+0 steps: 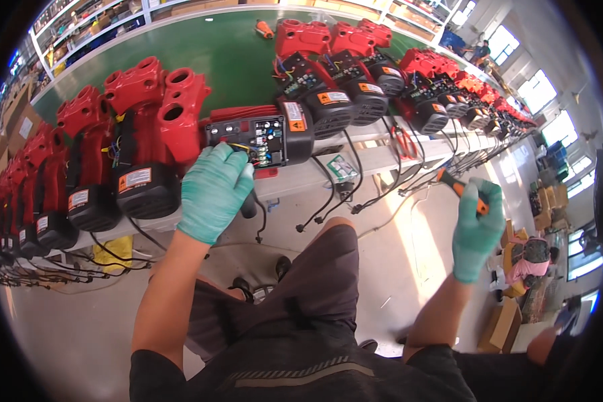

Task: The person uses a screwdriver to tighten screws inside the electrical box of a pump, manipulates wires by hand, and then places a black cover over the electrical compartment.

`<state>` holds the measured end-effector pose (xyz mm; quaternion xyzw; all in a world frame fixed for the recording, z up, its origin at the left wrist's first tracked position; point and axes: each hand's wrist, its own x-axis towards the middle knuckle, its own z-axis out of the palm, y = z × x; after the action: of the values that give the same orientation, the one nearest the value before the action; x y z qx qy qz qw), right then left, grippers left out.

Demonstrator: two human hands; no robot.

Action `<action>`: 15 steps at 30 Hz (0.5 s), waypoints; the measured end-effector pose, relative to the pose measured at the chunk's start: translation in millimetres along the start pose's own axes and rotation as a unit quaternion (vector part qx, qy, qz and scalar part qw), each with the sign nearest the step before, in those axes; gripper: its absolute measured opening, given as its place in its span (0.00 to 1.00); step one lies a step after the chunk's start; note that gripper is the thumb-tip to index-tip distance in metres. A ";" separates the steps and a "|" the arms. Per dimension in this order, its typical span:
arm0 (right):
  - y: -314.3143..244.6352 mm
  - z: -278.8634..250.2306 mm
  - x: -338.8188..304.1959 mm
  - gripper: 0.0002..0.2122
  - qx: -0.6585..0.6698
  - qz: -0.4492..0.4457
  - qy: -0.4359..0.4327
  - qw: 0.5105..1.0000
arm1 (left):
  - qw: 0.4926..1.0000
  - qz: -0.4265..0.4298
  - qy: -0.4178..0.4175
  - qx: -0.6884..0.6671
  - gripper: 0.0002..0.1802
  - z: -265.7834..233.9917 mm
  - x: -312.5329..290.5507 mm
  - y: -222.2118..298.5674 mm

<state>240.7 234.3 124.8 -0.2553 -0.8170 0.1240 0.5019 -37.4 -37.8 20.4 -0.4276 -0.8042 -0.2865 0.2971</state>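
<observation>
My left hand [216,191], in a green glove, rests at the near left edge of an open control box on a red and black pump motor [298,137]. Its fingers are bent together beside the circuit board [266,142] and its thin wires; whatever they pinch is hidden. The motor lies on its side at the bench's front edge, its board facing up. Out to the right, away from the bench, my gloved right hand [479,228] is closed on a screwdriver with an orange and black handle [451,181]. The screwdriver's shaft cannot be made out.
Red pump motors [137,141] line the bench on the left, and more with open boards [342,74] stand on the right. Black power cords [358,167] hang over the front edge. Another orange-handled tool [264,29] lies on the green bench top [234,60]. Red-handled pliers [403,142] hang nearby.
</observation>
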 end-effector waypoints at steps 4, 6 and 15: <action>76.2 65.6 0.4 0.09 0.005 0.062 0.019 0.998 | 1.000 0.005 -0.004 -0.009 0.08 3.3 -1.5 -2.9; 80.1 100.9 -2.2 0.09 0.050 0.093 -0.005 0.994 | 1.000 -0.006 -0.009 -0.014 0.08 2.4 -1.8 -2.5; 114.4 164.4 -19.0 0.16 -0.063 -0.029 -0.134 0.989 | 1.000 -0.010 -0.016 0.013 0.09 -5.3 -0.9 2.1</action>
<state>135.9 328.8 -18.6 -0.2439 -0.8900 0.0911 0.3744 -33.9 -41.0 23.7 -0.4196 -0.8169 -0.2722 0.2872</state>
